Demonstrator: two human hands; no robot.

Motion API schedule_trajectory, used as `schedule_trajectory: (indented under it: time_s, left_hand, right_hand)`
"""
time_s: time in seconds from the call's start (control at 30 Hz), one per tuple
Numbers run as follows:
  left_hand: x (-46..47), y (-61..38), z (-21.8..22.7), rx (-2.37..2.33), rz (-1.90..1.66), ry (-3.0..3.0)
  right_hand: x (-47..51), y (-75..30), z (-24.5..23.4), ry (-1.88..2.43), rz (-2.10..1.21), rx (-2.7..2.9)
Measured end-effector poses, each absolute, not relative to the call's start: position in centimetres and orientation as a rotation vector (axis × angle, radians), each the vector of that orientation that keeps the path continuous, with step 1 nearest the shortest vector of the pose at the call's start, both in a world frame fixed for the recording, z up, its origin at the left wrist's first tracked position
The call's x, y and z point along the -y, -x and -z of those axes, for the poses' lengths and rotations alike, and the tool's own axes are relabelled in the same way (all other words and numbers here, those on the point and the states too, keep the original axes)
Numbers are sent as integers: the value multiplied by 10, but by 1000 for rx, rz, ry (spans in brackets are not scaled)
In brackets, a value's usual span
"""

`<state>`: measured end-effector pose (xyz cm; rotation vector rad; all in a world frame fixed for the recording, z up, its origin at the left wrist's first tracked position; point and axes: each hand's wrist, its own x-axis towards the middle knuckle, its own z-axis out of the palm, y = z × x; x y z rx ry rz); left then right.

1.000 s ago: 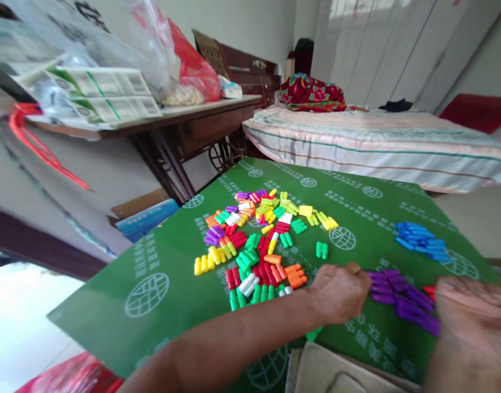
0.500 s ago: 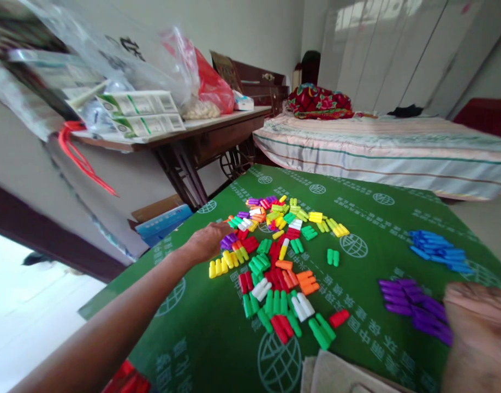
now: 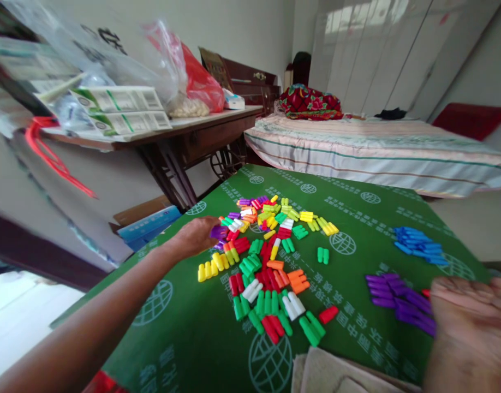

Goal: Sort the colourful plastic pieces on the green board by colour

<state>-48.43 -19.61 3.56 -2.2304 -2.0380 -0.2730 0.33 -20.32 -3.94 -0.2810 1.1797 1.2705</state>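
Left hand: the left hand (image 3: pixel 196 234) is reaching in at the far-left edge of the mixed heap, fingertips pinched on a purple piece (image 3: pixel 218 232), and more purple shows right below it.
Right hand: the right hand (image 3: pixel 471 319) is over at the right edge, fingers curled in, kinda blurry, so can't tell if there's anything in it. The purple pile (image 3: pixel 398 300) is just to its left, and a red bit (image 3: pixel 426 293) peeks out next to the fingers.
Mixed heap: the mixed heap (image 3: pixel 269 277) of little plastic pieces runs down the middle of the green counter (image 3: pixel 197 338): red, green, yellow, orange, white, some purple, lots of them in joined rows.
Strays: one green pair (image 3: pixel 323 255) sits off to the right of the heap, and a red piece (image 3: pixel 328 314) lies near its bottom right end.
Blue stuff: the blue pile (image 3: pixel 420 245) is beyond the purple one, apart from it.
Near edge: a beige pad (image 3: pixel 336 374).
Background: a bed (image 3: pixel 357 155) with striped covers.
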Motion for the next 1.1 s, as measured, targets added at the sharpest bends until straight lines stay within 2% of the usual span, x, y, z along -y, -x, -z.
schedule_trajectory:
  time_s: [0.07, 0.1, 0.2, 0.3, 0.43, 0.6, 1.1]
  left_hand:
    - [199, 458, -43, 1983, 383, 2339]
    - [201, 441, -45, 1947, 409, 2433]
    - [212, 379, -46, 1772, 487, 2737]
    - [223, 312, -41, 1547, 302, 3062]
    - [226, 234, -27, 1343, 8, 3158]
    - [221, 173, -1, 1368, 49, 3102]
    - [220, 163, 17, 1477, 89, 3032]
  right_hand:
    - [201, 2, 24, 262, -1060, -325]
    - [200, 4, 18, 312, -971, -96]
    - [197, 2, 8, 429, -852, 190]
    - [198, -4, 8, 432, -821, 285]
    - [201, -9, 12, 404, -820, 333]
    - [199, -15, 18, 394, -825, 330]
    - [194, -7, 18, 338, -855, 330]
